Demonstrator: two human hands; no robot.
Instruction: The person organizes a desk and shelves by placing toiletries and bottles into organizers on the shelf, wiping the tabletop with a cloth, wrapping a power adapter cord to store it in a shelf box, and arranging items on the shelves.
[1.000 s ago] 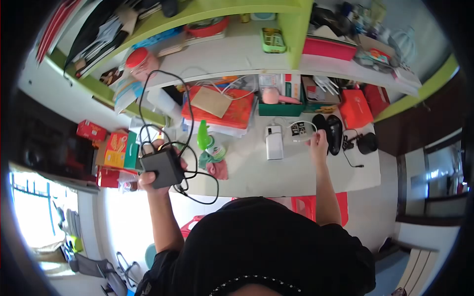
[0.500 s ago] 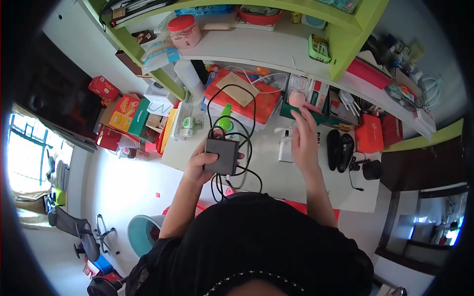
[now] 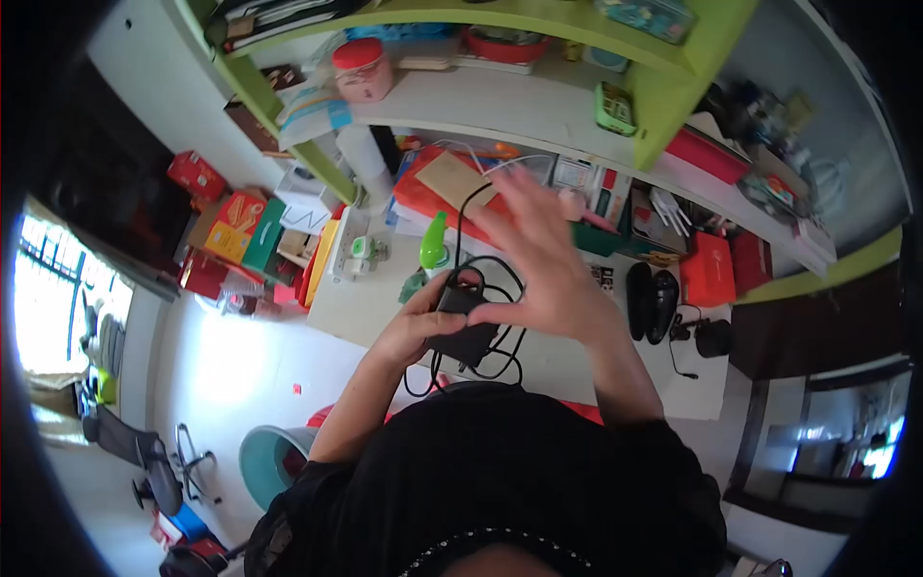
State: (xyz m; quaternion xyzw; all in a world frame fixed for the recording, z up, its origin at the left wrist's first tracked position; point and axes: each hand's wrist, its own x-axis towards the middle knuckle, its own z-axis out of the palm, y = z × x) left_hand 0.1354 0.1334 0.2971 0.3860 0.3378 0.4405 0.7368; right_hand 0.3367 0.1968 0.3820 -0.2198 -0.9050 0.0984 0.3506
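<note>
A black power adapter (image 3: 461,338) is in my left hand (image 3: 415,329), thumb lying across its face. Loops of its black cable (image 3: 520,338) hang around and below the box, and one length rises toward my right hand (image 3: 548,260). That hand is spread, slightly smeared by motion, its thumb tip at the adapter's right edge. Whether the thumb touches the box I cannot tell. The upper part of the cable loop is hidden behind the right fingers. Just beyond my left hand stands a bottle with a green spray top (image 3: 435,238).
The white desk (image 3: 663,385) holds a white socket adapter (image 3: 362,248), a black case (image 3: 661,306), a black plug with cord (image 3: 713,338) and a red box (image 3: 710,269). Behind is a green-edged shelf (image 3: 538,104) with a red-lidded jar (image 3: 362,72). A teal bin (image 3: 272,462) stands on the floor.
My right hand has moved left, from over the desk to beside the adapter. My left hand has shifted right with the adapter, now tilted, and the cable loops have moved along.
</note>
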